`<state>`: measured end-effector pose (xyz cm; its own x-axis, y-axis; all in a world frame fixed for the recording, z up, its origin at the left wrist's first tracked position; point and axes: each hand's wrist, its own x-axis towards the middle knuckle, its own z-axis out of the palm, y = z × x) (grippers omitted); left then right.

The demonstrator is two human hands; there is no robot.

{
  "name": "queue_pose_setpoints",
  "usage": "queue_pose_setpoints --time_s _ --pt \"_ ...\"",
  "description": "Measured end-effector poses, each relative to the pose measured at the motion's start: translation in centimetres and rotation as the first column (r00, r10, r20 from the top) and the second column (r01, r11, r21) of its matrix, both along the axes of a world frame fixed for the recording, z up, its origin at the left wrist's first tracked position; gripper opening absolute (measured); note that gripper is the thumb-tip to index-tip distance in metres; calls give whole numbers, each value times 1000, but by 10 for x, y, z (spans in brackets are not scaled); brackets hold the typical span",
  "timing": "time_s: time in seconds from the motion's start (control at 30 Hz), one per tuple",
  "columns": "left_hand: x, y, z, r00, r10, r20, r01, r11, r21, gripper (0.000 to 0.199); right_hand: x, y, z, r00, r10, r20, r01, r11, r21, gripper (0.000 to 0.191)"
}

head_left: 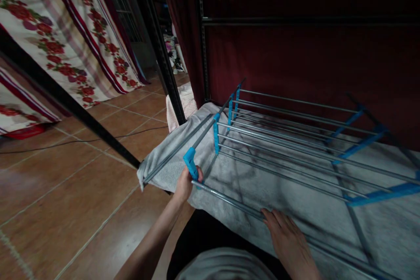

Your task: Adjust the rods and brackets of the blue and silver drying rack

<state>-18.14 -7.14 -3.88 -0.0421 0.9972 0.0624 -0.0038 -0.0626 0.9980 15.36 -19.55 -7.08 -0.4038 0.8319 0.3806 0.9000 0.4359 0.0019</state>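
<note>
A drying rack with metal tubes and blue plastic joints [215,136] stands on a grey cloth. My left hand [186,183] is closed around the blue corner joint [190,162] at the rack's near left end. From that joint the front metal tube [226,200] runs toward the lower right. My right hand [288,240] is on this tube with the fingers bent over it; its thumb is hidden. Several thinner rods [282,142] lie in rows between blue end brackets [383,194] farther back.
The grey cloth [387,223] covers a low platform in a black metal frame [167,65]. A dark red curtain [295,61] hangs behind the rack. To the left are a tiled floor [85,197], a black cable [88,141] and a floral curtain [68,39].
</note>
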Motion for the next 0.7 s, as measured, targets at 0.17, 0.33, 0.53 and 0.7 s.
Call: queue_pose_setpoints --time_s 0.17,0.33,0.53,0.7 --pt "18 1 -8 965 260 5 -260 963 74 64 4 4 -1 1000 -12 -3 12 1000 -27 32" --pt "29 -1 -7 921 387 34 -388 921 36 66 -17 6 18 1000 13 -8 -13 995 -94 35" --pt "31 -1 -5 917 398 35 -400 915 61 68 -117 47 63 993 103 -50 -114 924 -366 43" --pt "22 1 -5 939 342 -22 -335 930 148 54 -173 91 82 983 146 -107 -181 821 -542 37"
